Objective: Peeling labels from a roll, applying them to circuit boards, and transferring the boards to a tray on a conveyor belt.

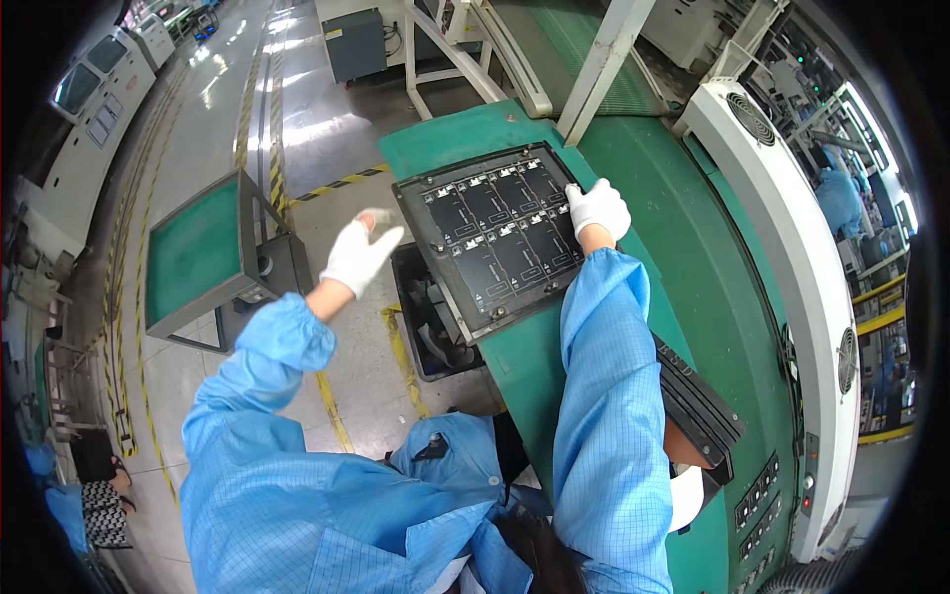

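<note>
A black rectangular carrier frame lies on the green work surface in front of me, holding several dark circuit boards with white components along their edges. At its right edge is my white-gloved right hand, the thumb over the rim and the other fingers curled against the side. My left hand, also gloved in white, is in the air left of the frame. Its thumb and fingers are apart and nothing is in them; one fingertip looks bare.
Below the frame's left side a black bin with dark items stands on the floor. Further left is a green-topped stand. Stacked black frames rest by my right forearm. A white post and a long white machine housing rise beyond.
</note>
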`<state>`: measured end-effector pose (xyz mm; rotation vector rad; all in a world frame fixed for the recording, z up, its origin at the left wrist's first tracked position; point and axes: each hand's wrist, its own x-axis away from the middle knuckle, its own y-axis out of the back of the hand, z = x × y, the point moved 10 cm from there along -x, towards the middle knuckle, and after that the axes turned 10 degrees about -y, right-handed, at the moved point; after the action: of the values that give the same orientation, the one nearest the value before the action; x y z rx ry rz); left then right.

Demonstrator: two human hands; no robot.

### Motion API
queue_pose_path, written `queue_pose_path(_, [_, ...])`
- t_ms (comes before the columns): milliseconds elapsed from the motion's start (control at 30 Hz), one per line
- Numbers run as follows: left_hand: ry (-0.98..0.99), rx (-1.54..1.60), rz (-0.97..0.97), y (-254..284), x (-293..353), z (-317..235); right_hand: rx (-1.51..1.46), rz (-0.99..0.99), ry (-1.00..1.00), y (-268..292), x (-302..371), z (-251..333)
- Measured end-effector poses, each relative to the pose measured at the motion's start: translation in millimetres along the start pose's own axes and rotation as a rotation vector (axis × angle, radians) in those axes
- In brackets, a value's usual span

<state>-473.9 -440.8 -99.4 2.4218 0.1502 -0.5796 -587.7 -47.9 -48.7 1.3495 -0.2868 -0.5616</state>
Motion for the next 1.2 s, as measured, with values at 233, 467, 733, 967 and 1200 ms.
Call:
queue_pose_path(233, [0.721, 0.824, 0.150, -61, 48, -8, 0.033, -0.122, 0.351, 5, 34, 22])
queue_pose_path(467, [0.620, 0.616, 0.090, -65, 26, -37, -0.059, 0.008, 0.333, -11, 15, 18])
queue_pose_path(733, [0.585, 0.608, 0.122, -78, 38, -21, -0.576, 0.179, 0.427, 106, 27, 41])
queue_pose_path(967, [0.651, 0.444, -0.093, -13, 35, -14, -0.624, 0.329, 0.731, 239, 110, 27])
queue_pose_path(1200, [0.608, 0.409, -0.500, 208, 100, 99, -0.211, -0.216, 0.863, 329, 85, -134])
